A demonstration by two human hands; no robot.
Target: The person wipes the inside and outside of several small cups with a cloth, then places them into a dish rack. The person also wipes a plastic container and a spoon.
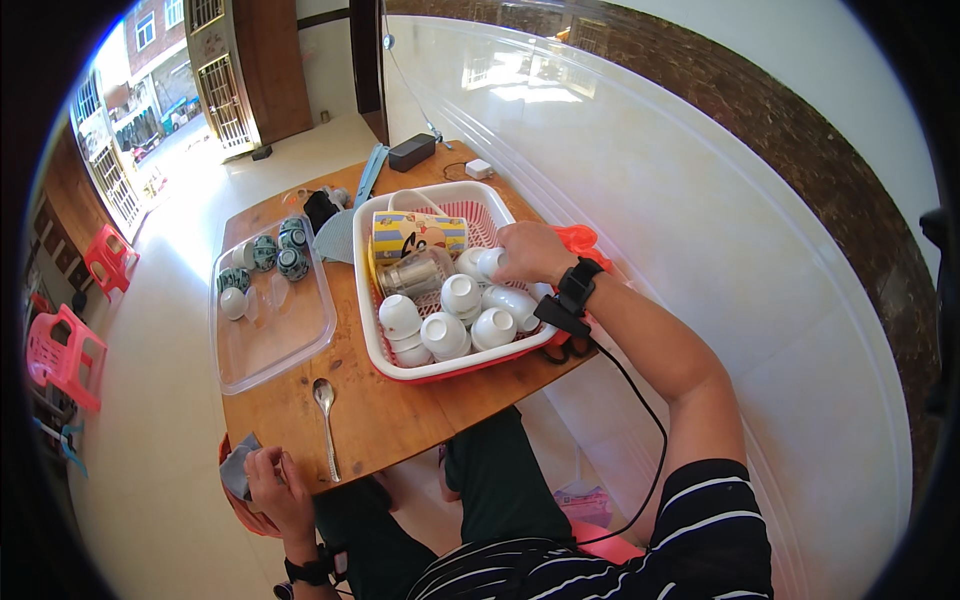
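My right hand (534, 253) reaches into a white plastic basket (362, 300) with a red lattice liner, fingers closed around a small white cup (491, 264). Upside-down white cups (444, 334), some stacked, fill the basket's near side. A glass tumbler (415, 271) and a yellow-and-blue striped mug (416, 234) with a cartoon print lie behind them. At the table's near left corner, my left hand (279, 487) holds a grey cloth (238, 465). Just below hangs something orange (247, 517), partly hidden by the hand. A metal spoon (327, 424) rests on the wooden table nearby.
A clear plastic tray (274, 337) at left holds dark patterned cups (292, 262) and a white cup (234, 303). A black box (412, 152), white adapter (478, 169) and blue strap (370, 176) sit at the back. A red plastic bag (581, 241) lies beside the basket.
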